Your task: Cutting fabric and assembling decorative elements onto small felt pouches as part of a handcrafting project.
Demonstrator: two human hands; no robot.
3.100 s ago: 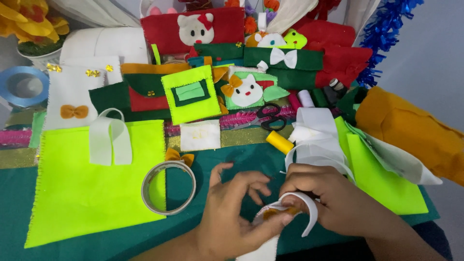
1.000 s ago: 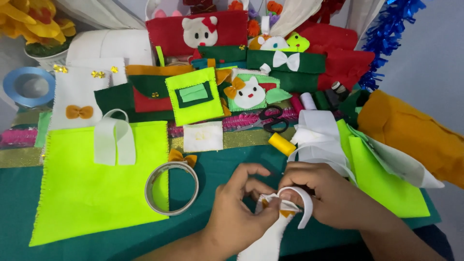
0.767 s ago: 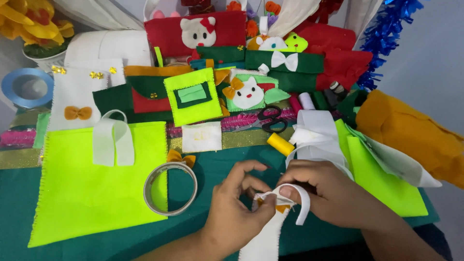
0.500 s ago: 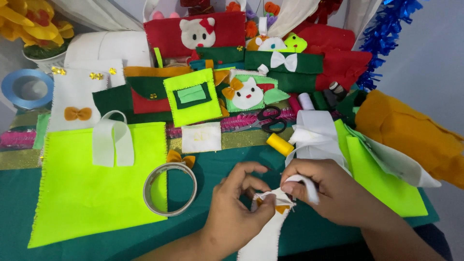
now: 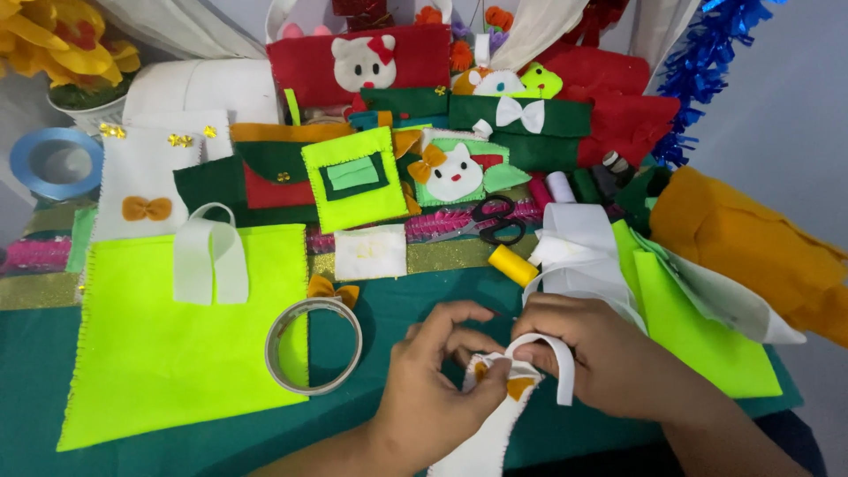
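Here, both hands (image 5: 521,371) on soft white felt piece (image 5: 481,437); curled strap (image 5: 552,358)

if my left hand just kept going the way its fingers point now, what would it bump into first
Your left hand points up and to the right, fingertips already on the white felt piece with its white strap loop. Just past that it would probably meet your right hand, which pinches the same loop; depth is hard to judge.

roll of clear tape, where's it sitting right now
In the head view the roll of clear tape lies left of the left hand, overlapping the neon yellow felt sheet's right edge, below a small orange bow.
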